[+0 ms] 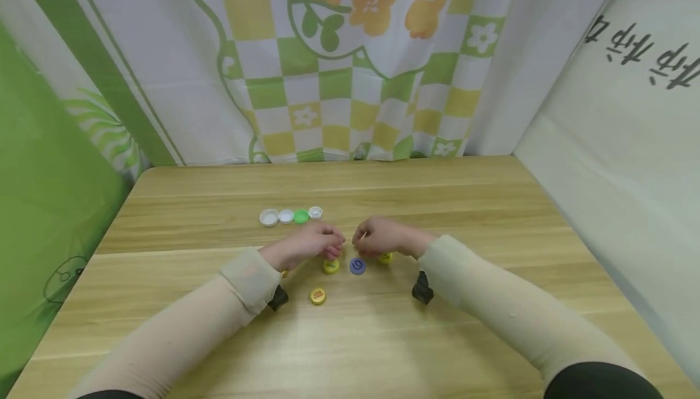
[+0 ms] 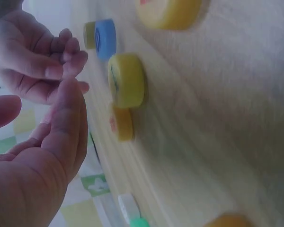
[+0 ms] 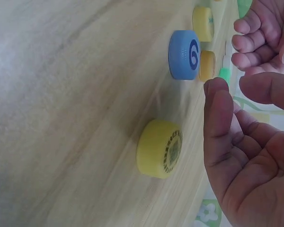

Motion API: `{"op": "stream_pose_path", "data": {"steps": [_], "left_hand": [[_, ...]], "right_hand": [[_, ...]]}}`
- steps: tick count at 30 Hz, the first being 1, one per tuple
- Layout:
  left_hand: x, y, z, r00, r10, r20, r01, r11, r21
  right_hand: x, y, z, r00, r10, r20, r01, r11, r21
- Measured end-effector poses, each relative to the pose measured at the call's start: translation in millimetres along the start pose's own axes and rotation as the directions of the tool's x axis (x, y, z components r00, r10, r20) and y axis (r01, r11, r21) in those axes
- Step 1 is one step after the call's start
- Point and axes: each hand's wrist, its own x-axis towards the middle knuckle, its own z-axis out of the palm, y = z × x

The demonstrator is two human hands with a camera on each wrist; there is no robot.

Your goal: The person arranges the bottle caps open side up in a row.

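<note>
My left hand [image 1: 314,244] and right hand [image 1: 383,236] face each other over the middle of the table, fingers loosely bent and nothing held. In the left wrist view the two hands' fingertips overlap. Below the left fingers lies a yellow bottle cap [image 1: 330,266]. A blue cap [image 1: 358,266] with a dark mark sits between the hands. Another yellow cap [image 3: 159,149], printed on top, is beneath the right hand and partly hidden in the head view. An orange-yellow cap [image 2: 120,124] lies beyond the first yellow one; the left hand hides it from the head view.
Farther back, a row holds a wide white cap [image 1: 269,217], a smaller white cap [image 1: 286,216], a green cap [image 1: 301,216] and a whitish cap [image 1: 315,212]. Nearer me is a yellow cap [image 1: 318,296] with red print. An orange cap [image 1: 284,274] peeks out beside the left wrist.
</note>
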Motion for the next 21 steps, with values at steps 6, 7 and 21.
{"op": "stream_pose_path", "data": {"steps": [6, 7, 21], "left_hand": [[1.4, -6.8, 9.9, 0.999, 0.003, 0.048, -0.002, 1.000, -0.014], [1.5, -8.0, 11.1, 0.998, 0.007, 0.055, -0.007, 1.000, -0.011], [-4.8, -22.4, 7.2, 0.999, 0.015, 0.043, -0.013, 0.999, -0.051]], "right_hand": [[-4.1, 0.4, 4.4, 1.000, -0.014, 0.018, 0.014, 0.999, -0.040], [-4.4, 0.4, 5.2, 1.000, -0.014, 0.020, 0.015, 0.999, -0.045], [-8.7, -3.0, 14.6, 0.999, -0.017, 0.032, 0.020, 0.996, -0.089]]}}
